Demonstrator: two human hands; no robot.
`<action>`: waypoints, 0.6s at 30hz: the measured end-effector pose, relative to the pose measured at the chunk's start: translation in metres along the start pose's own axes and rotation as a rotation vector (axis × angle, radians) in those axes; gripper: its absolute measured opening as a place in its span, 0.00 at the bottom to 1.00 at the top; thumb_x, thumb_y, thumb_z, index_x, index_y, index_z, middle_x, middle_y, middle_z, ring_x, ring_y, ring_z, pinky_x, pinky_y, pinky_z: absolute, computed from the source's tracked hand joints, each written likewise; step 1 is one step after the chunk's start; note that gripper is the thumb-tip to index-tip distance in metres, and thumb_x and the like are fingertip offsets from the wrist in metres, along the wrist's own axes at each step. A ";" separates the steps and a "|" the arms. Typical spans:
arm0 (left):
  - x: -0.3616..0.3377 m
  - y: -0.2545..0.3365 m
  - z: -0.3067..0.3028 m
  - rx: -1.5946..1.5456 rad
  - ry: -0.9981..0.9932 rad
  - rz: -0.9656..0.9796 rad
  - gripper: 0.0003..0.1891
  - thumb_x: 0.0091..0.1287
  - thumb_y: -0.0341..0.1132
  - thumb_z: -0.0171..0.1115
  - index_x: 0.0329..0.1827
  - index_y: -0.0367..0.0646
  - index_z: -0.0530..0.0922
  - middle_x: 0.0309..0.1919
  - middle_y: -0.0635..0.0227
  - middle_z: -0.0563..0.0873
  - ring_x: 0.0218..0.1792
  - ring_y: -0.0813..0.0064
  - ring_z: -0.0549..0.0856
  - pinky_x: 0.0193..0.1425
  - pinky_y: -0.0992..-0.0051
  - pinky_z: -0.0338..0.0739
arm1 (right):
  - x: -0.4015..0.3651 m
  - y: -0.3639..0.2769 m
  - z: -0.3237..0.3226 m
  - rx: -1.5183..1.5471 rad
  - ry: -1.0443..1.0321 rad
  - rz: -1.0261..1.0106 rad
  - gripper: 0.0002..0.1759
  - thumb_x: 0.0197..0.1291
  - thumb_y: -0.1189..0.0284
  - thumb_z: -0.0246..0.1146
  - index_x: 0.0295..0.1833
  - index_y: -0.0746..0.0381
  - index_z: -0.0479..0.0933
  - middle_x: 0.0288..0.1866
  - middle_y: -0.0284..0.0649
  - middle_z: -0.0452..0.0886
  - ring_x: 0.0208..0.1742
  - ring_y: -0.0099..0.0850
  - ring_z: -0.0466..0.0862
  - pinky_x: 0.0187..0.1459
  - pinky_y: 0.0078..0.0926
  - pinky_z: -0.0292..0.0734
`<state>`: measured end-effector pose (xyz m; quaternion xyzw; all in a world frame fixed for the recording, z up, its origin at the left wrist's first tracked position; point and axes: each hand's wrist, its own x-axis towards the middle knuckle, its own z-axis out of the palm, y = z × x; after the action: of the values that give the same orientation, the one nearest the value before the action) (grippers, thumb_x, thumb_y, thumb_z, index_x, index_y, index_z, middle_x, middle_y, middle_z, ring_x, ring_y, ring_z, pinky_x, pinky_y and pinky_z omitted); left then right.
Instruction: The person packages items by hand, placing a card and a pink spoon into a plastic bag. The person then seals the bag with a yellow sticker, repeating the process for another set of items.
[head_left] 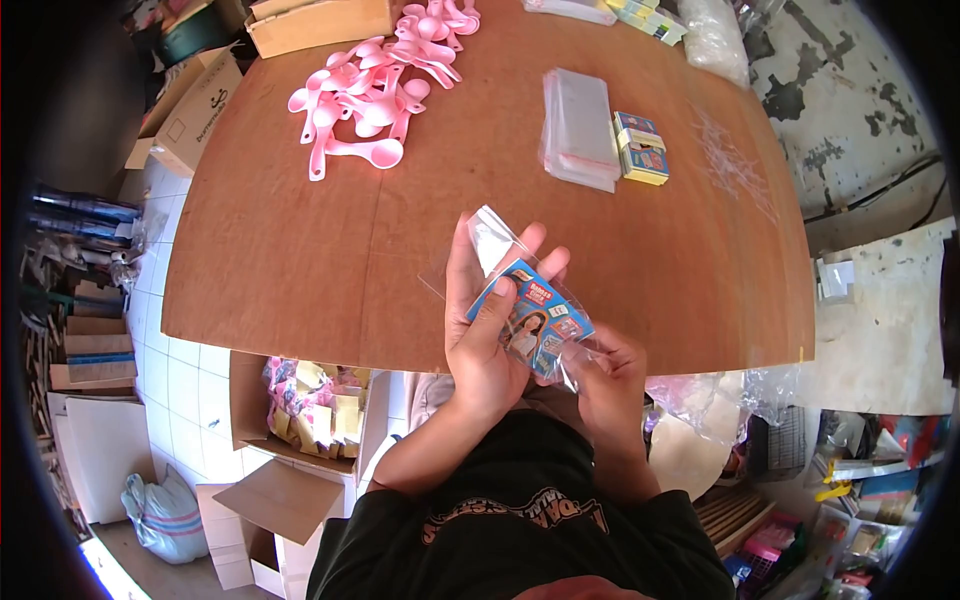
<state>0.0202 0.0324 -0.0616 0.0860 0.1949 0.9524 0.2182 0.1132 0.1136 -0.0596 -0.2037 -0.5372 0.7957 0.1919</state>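
Note:
A blue printed card (535, 318) sits inside a clear plastic bag (492, 235) above the table's near edge. My left hand (485, 330) holds it from the left, thumb pressed on the card's face and fingers behind. At the lower right end, my right hand (608, 375) pinches the plastic. Beyond my hands lie a stack of clear plastic bags (578, 125) and a banded stack of similar cards (641, 148). Farther left is a loose heap of pink measuring spoons (365, 100).
The brown wooden table (270, 250) carries a cardboard box (320, 25) at the far left and thin clear strips (735, 160) at the right. Below its near edge, an open carton (250, 415) holds pink and yellow packets. A tied bag (165, 515) stands on the floor.

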 end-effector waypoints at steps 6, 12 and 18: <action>-0.004 -0.001 0.002 0.010 0.014 -0.002 0.31 0.72 0.32 0.51 0.76 0.53 0.50 0.65 0.50 0.72 0.60 0.55 0.78 0.59 0.60 0.77 | -0.002 0.002 0.004 -0.042 0.033 0.043 0.10 0.64 0.80 0.60 0.48 0.75 0.77 0.37 0.43 0.84 0.31 0.24 0.84 0.32 0.22 0.83; -0.012 -0.001 0.003 0.028 0.042 -0.114 0.27 0.72 0.34 0.52 0.73 0.48 0.56 0.64 0.52 0.72 0.60 0.56 0.78 0.54 0.62 0.81 | -0.002 0.007 0.007 -0.022 0.038 -0.013 0.05 0.62 0.82 0.61 0.43 0.72 0.77 0.35 0.41 0.84 0.30 0.22 0.83 0.32 0.19 0.81; -0.020 -0.001 0.002 0.029 -0.018 -0.153 0.20 0.75 0.36 0.50 0.67 0.41 0.65 0.66 0.51 0.72 0.62 0.59 0.77 0.56 0.69 0.79 | -0.001 0.009 0.014 -0.080 0.082 -0.090 0.03 0.62 0.82 0.61 0.40 0.70 0.76 0.33 0.39 0.83 0.30 0.19 0.81 0.29 0.15 0.78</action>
<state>0.0388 0.0252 -0.0616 0.0824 0.2127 0.9292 0.2907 0.1058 0.0990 -0.0634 -0.2193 -0.5689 0.7551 0.2409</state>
